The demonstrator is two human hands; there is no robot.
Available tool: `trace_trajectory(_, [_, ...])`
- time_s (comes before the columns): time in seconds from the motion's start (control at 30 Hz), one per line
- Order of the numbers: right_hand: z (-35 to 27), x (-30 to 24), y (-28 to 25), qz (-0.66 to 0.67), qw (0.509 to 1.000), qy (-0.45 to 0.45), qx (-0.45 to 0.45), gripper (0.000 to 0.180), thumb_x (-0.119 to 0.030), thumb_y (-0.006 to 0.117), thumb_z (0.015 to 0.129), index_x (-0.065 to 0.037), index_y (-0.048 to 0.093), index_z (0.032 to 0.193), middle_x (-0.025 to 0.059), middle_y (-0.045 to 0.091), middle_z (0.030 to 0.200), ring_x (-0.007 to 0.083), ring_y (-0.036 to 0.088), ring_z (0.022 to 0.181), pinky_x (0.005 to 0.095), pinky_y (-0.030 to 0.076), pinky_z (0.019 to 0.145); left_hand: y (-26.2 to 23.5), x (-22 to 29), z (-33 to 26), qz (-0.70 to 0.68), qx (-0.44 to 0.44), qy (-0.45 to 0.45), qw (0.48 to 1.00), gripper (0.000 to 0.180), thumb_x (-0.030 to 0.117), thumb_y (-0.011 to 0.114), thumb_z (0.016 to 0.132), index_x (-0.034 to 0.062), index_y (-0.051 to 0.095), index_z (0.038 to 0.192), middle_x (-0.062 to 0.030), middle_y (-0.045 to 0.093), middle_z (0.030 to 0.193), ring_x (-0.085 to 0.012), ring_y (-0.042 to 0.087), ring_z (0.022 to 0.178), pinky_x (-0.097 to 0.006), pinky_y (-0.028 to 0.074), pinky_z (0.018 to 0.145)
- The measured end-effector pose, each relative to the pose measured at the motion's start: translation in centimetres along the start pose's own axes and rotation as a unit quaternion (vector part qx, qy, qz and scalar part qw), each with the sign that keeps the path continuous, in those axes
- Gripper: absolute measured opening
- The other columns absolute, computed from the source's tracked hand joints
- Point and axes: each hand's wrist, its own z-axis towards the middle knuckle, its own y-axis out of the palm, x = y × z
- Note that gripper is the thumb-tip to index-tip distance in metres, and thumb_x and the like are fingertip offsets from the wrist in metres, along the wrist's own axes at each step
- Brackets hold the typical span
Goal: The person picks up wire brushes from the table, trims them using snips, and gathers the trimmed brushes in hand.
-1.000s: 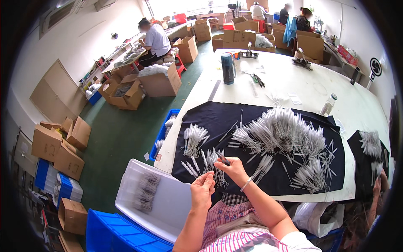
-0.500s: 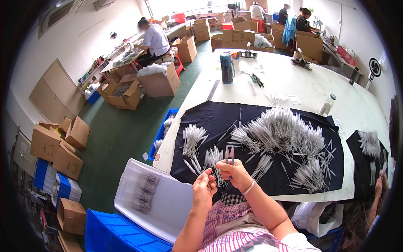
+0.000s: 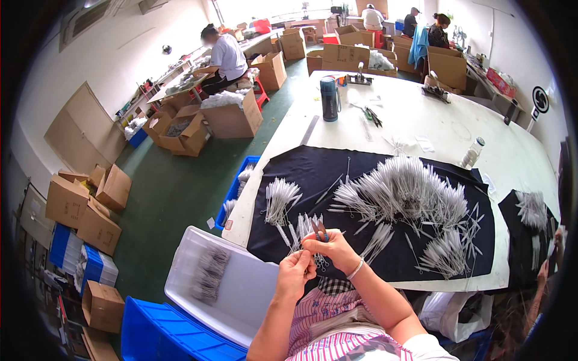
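My right hand (image 3: 336, 249) is closed around small snips (image 3: 320, 232), their blades pointing up and away from me. Thumb and fingers of my left hand (image 3: 295, 272) are pinched together beside it, and the two hands meet at the fingertips. Whatever the left fingers hold is too small to make out. Just beyond the hands, a few white-bristled wire brushes (image 3: 306, 225) lie on a dark cloth (image 3: 325, 161). Another bunch of brushes (image 3: 280, 197) rests to the left, and a large heap of brushes (image 3: 404, 188) spreads to the right.
A white plastic tub (image 3: 250, 289) with dark wire pieces stands left of my arms, above a blue crate (image 3: 174, 334). A dark bottle (image 3: 329, 99), pliers (image 3: 371, 116) and a glass jar (image 3: 472, 151) stand or lie farther back. Another person's hand (image 3: 545, 271) shows at right.
My hands have drawn closer together until the fingertips meet. The snips have tilted to the left and lowered slightly.
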Motion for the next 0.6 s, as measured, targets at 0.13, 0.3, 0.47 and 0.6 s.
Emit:
trace_trajectory(0.13, [-0.2, -0.2, 0.0, 0.056, 0.998, 0.001, 0.005, 0.009, -0.011, 0.064, 0.075, -0.002, 0.061, 0.074, -0.0014, 0.056, 0.063, 0.0012, 0.037, 0.047, 0.0174, 0.028, 0.043, 1.4, 0.1, -0.4, -0.02, 0.008, -0.011, 1.0, 0.022, 0.019, 0.045, 0.088, 0.0004, 0.058, 0.091, -0.0019, 0.051, 0.067, -0.0081, 0.046, 0.053, -0.02, 0.036, 0.044])
trace_trajectory(0.3, [-0.4, -0.5, -1.3, 0.091, 0.996, -0.008, 0.017, 0.009, -0.011, 0.064, 0.074, -0.002, 0.062, 0.077, -0.0052, 0.05, 0.057, 0.0005, 0.035, 0.045, 0.0169, 0.024, 0.041, 0.4, 0.3, -0.2, 0.038, 0.048, 0.0, 0.998, 0.023, 0.019, 0.042, 0.089, 0.0023, 0.052, 0.102, -0.0012, 0.052, 0.069, -0.0052, 0.042, 0.051, -0.019, 0.034, 0.044])
trace_trajectory(0.47, [-0.7, -0.9, -1.3, 0.138, 0.99, 0.02, 0.002, 0.009, -0.009, 0.065, 0.074, -0.001, 0.062, 0.077, -0.0057, 0.049, 0.056, 0.0011, 0.034, 0.044, 0.0175, 0.024, 0.04, 0.8, 0.2, -0.2, 0.009, 0.058, 0.005, 0.998, 0.023, 0.016, 0.041, 0.089, 0.002, 0.047, 0.107, 0.0003, 0.049, 0.067, -0.0048, 0.038, 0.05, -0.018, 0.03, 0.043])
trace_trajectory(0.6, [-0.7, -0.8, -1.4, 0.122, 0.992, 0.026, 0.019, 0.009, -0.009, 0.065, 0.073, -0.001, 0.062, 0.076, -0.0054, 0.049, 0.056, 0.0012, 0.035, 0.044, 0.0175, 0.024, 0.04, 0.3, 0.1, -0.2, 0.021, 0.042, 0.026, 0.999, 0.02, 0.014, 0.045, 0.088, 0.0015, 0.05, 0.103, 0.0002, 0.05, 0.066, -0.0043, 0.037, 0.049, -0.018, 0.03, 0.044])
